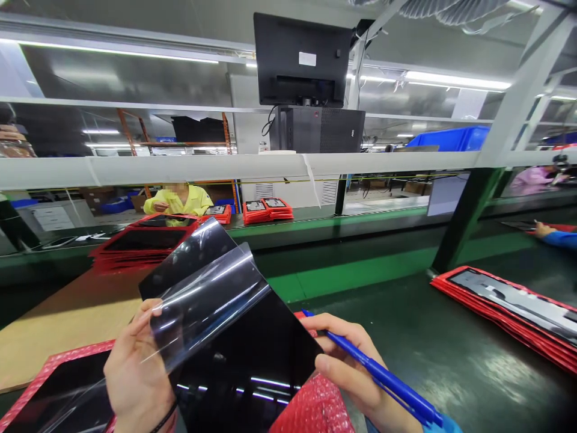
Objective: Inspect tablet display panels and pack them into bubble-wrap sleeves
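Observation:
My left hand [137, 364] pinches the edge of a clear protective film [210, 300]. The film curls up and is partly lifted off a glossy black screen panel [243, 373], which is tilted in front of me. At the panel's right corner, my right hand [356, 355] grips it between thumb and fingers. A blue pen [383, 376] also lies across that hand, tucked between the fingers. Red bubble wrap [315, 409] shows beneath the panel. Below and left of my left hand lies another black panel [67, 391] on red bubble wrap.
A stack of black panels in red wrap [144, 243] stands at the back left, past a brown board [76, 313]. More red-wrapped panels [509, 307] are piled at right on the dark bench. A white rail [202, 170] crosses ahead. Co-workers sit beyond it and at far right.

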Motion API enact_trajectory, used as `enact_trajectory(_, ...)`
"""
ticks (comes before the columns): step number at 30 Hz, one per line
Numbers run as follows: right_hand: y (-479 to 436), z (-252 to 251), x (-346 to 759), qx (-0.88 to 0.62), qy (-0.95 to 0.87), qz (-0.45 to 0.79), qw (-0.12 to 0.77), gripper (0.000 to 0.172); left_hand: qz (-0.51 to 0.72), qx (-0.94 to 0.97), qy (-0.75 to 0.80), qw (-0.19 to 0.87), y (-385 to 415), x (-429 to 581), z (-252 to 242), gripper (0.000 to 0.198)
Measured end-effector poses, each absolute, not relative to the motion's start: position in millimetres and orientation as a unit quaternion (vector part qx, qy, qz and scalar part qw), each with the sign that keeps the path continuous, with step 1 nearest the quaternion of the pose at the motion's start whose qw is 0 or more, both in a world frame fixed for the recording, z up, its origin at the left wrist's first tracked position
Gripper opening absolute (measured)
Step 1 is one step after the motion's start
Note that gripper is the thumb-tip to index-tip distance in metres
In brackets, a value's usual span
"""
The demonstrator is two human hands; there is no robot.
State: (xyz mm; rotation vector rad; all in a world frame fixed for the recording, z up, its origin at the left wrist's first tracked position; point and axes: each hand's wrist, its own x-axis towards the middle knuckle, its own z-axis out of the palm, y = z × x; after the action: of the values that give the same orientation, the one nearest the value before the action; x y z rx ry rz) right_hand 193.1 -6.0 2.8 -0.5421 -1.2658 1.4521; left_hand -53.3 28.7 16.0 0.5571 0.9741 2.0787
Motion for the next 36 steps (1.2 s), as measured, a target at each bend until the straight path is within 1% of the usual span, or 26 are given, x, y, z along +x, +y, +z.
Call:
enact_trajectory(4,-7.8,2.4,192.4,-0.293,-0.505,0.596,0.551,0.023,0.814,0.191,0.352,0.421,25.8,-51.0,20.5,0.014)
enact_trajectory(8,-4.8,1.2,190.2,-0.33,-0.533,0.567,0.534,0.022,0.786,0.24,0.347,0.451,21.7,-48.4,17.8,0.008)
enact_trajectory(10,-3.6,-0.9,189.5,-0.352,-0.542,0.543,0.537,0.018,0.774,0.26,0.339,0.468,20.4,-45.5,15.7,0.01)
enact_trajectory(13,-2.6,-4.3,190.2,-0.397,-0.548,0.483,0.555,0.016,0.776,0.291,0.349,0.437,19.8,-39.2,12.9,0.013)
enact_trajectory(15,-1.3,-4.4,191.9,-0.398,-0.57,0.465,0.548,0.016,0.794,0.309,0.354,0.385,19.7,-35.4,10.8,0.013)
enact_trajectory(16,-0.4,-3.5,192.8,-0.389,-0.587,0.462,0.539,0.016,0.796,0.312,0.357,0.376,19.5,-34.0,9.5,0.013)
enact_trajectory(19,2.8,0.3,193.6,-0.358,-0.635,0.452,0.514,0.017,0.787,0.306,0.368,0.388,18.1,-33.1,4.9,0.016)
enact_trajectory(22,4.7,2.0,190.0,-0.327,-0.634,0.47,0.521,0.014,0.777,0.303,0.373,0.407,16.5,-35.4,-0.4,0.019)
enact_trajectory(23,5.0,2.0,188.1,-0.316,-0.628,0.485,0.521,0.016,0.771,0.307,0.371,0.417,16.0,-36.2,-1.9,0.019)
enact_trajectory(25,5.4,1.4,184.4,-0.298,-0.613,0.502,0.532,0.028,0.766,0.314,0.363,0.427,15.0,-37.3,-4.1,0.02)
enact_trajectory(30,6.6,-3.7,182.2,-0.269,-0.633,0.487,0.538,0.055,0.775,0.338,0.365,0.391,14.5,-36.7,-7.5,0.018)
enact_trajectory(32,6.8,-9.4,183.5,-0.279,-0.666,0.439,0.534,0.07,0.779,0.361,0.361,0.364,16.2,-36.0,-10.6,0.019)
enact_trajectory(34,6.7,-16.5,184.6,-0.294,-0.7,0.351,0.548,0.089,0.789,0.377,0.351,0.335,18.6,-35.2,-14.5,0.02)
enact_trajectory(35,6.8,-20.0,184.9,-0.3,-0.716,0.294,0.558,0.095,0.793,0.383,0.347,0.324,19.9,-34.9,-16.3,0.02)
enact_trajectory(36,7.1,-22.8,185.0,-0.296,-0.738,0.229,0.561,0.097,0.795,0.387,0.344,0.317,21.0,-34.6,-17.7,0.02)
